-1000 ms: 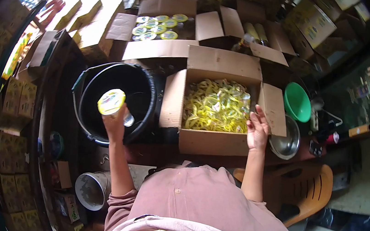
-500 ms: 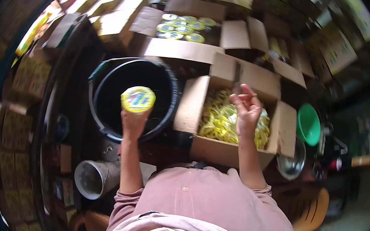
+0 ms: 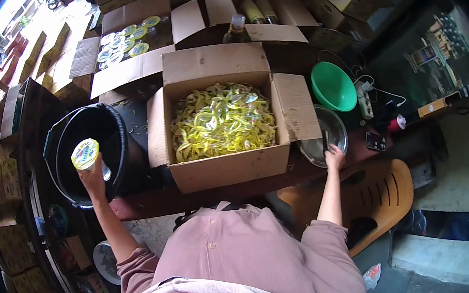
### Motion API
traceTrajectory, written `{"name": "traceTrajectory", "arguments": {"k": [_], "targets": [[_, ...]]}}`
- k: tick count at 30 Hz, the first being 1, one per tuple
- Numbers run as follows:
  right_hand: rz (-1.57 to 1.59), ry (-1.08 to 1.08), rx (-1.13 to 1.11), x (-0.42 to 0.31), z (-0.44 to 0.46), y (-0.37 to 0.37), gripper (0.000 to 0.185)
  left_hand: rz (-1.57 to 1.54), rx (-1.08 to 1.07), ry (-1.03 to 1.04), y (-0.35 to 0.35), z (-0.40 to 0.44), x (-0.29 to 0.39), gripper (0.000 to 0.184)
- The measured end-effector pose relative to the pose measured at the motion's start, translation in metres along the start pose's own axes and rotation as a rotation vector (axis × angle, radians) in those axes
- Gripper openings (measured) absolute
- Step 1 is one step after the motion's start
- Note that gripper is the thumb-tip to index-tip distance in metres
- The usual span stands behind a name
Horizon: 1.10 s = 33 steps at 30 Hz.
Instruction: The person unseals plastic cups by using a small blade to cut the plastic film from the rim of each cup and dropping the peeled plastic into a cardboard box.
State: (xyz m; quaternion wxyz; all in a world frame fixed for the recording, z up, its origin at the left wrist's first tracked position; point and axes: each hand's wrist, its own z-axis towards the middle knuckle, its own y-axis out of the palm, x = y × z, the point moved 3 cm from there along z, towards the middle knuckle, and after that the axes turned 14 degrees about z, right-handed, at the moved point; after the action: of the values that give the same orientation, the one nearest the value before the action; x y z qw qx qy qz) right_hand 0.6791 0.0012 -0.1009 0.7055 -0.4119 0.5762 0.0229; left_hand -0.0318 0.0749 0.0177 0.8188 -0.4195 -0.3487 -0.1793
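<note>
My left hand is closing around 1 cup with a yellow printed lid; the lid is facing up, and the clear body is showing past my fingers. That cup is hanging over the open black bucket, left of the big carton. My right hand is gripping 1 narrow dark tool, fingers closed on its near end, the other end pointing away from me over the metal bowl. Can't tell if the tool is touching the bowl. The big open carton is sitting between my 2 hands, holding a heap of yellow strips and clear scraps. Its right flap is reaching over the metal bowl's edge. The green bowl is sitting just beyond the metal bowl, with a white power strip to its right. Beyond the big carton, a 2nd open carton is holding lidded cups, and 2 yellow cylinders are lying in a 3rd. A bottle is standing near them. An orange chair is standing below the table edge, right side.
</note>
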Motion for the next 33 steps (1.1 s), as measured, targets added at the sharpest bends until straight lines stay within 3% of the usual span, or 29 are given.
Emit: {"name": "traceTrajectory", "arguments": {"k": [3,4,6,9,12,16,24,33], "targets": [[0.032,-0.047,0.007,0.045,0.038,0.026,0.033,0.123,0.035,-0.029,-0.002,0.001,-0.004,0.046],[-0.111,-0.037,-0.012,0.017,0.026,0.022,0.03,0.179,0.047,-0.046,-0.003,0.002,-0.006,0.048],[-0.246,-0.029,-0.061,0.027,0.042,0.032,0.027,0.194,0.048,-0.043,-0.004,0.004,-0.014,0.052],[-0.19,0.033,-0.22,0.05,0.062,0.043,0.023,0.199,0.06,-0.042,-0.004,0.002,-0.002,0.048],[-0.291,0.084,-0.179,0.075,0.078,0.052,0.024,0.24,0.055,-0.044,-0.004,0.002,-0.002,0.048],[-0.357,0.179,-0.35,0.099,0.09,0.06,0.026,0.272,0.037,-0.073,-0.005,0.002,-0.003,0.053],[-0.661,-0.109,-0.833,0.103,0.106,0.095,0.031,0.219,0.011,-0.1,-0.004,0.004,-0.012,0.051],[-0.832,-0.378,-1.084,0.139,0.131,0.129,0.039,0.236,0.002,-0.129,-0.003,0.003,-0.007,0.053]]}}
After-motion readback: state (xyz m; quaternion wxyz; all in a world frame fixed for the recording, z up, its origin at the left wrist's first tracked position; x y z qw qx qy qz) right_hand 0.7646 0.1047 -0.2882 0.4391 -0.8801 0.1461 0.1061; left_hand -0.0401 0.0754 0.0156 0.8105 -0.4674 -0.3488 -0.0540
